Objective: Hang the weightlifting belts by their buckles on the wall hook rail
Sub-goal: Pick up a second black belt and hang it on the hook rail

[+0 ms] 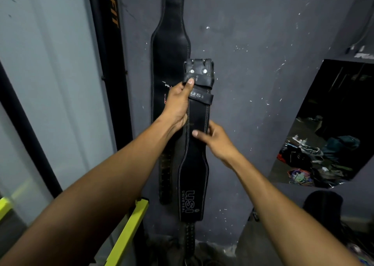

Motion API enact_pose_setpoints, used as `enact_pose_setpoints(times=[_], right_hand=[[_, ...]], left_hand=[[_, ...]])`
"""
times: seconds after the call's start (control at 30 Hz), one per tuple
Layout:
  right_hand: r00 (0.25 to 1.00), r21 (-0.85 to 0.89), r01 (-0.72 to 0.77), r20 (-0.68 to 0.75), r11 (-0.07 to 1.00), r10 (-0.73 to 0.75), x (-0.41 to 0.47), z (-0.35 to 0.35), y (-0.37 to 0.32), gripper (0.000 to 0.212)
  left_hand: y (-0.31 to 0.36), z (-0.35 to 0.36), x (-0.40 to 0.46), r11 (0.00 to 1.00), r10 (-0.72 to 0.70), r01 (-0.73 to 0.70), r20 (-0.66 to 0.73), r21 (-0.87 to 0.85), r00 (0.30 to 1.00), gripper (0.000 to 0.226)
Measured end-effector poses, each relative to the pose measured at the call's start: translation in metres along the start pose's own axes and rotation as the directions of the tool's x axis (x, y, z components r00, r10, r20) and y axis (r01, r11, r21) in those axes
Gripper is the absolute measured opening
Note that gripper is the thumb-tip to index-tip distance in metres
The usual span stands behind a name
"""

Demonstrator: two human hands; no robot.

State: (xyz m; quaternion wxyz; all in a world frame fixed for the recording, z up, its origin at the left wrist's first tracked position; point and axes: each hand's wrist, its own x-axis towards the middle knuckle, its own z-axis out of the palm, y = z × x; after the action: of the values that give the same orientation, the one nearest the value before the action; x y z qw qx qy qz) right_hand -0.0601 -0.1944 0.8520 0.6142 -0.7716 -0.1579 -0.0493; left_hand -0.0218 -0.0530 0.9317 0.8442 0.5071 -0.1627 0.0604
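The USI belt (197,114), seemingly stiff, heavy leather best gripped just under its buckle (198,68), stood buckle-up before the grey wall (263,63), partly over another hanging belt (170,53), the left hand (178,103) curled round it below the buckle, the right hand (217,142) pinching its edge lower down.

We list: held belt (197,144) mid-frame, before hung belt (170,49); wall opening (327,124) right; upright post (110,63) left.

A gym: black weightlifting belts (170,49) against a scuffed grey wall (263,43), lime-yellow machine frame (129,231) alongside.
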Motion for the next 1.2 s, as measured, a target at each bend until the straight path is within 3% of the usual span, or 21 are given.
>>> enact_pose_setpoints(times=[0.2, 0.4, 0.5, 0.6, 0.77, 0.87, 1.07, 1.2], right_hand=[[0.971, -0.072, -0.237, 0.028, 0.969, 0.239, -0.069, 0.033, 0.108, 0.028], [0.961, -0.121, -0.273, 0.020, 0.954, 0.277, -0.069, 0.032, 0.116, 0.037], [0.978, -0.016, -0.206, 0.035, 0.978, 0.207, -0.054, 0.019, 0.083, 0.038], [0.997, 0.044, -0.065, -0.042, 0.997, 0.067, -0.031, 0.011, 0.029, 0.055], [0.967, 0.132, 0.130, -0.236, 0.983, -0.096, 0.013, -0.007, -0.052, 0.034], [0.939, 0.084, 0.148, -0.324, 0.985, -0.113, 0.027, -0.018, -0.070, 0.048], [0.878, 0.147, 0.210, -0.464, 0.967, -0.120, 0.053, -0.026, -0.091, 0.041], [0.792, -0.074, 0.285, -0.544, 0.956, -0.278, 0.057, -0.026, -0.093, 0.052]], left_hand=[[0.030, 0.010, 0.020, 0.998, 0.056, -0.056, 0.045, -0.009, 0.997, 0.027], [0.022, 0.017, 0.019, 0.999, 0.050, -0.052, 0.098, 0.013, 0.994, 0.022], [0.013, 0.015, 0.015, 1.000, 0.015, -0.018, 0.111, 0.021, 0.994, 0.021], [0.000, 0.010, 0.008, 1.000, -0.016, 0.013, 0.118, 0.023, 0.993, 0.025], [-0.017, 0.005, -0.007, 0.999, -0.047, 0.048, 0.154, -0.003, 0.987, 0.032], [-0.016, 0.003, -0.014, 0.998, -0.053, 0.058, 0.193, -0.021, 0.980, 0.028], [-0.016, 0.003, -0.026, 0.995, -0.091, 0.098, 0.225, -0.018, 0.970, 0.025], [-0.019, 0.010, -0.027, 0.996, -0.079, 0.086, 0.244, -0.021, 0.967, 0.029]])
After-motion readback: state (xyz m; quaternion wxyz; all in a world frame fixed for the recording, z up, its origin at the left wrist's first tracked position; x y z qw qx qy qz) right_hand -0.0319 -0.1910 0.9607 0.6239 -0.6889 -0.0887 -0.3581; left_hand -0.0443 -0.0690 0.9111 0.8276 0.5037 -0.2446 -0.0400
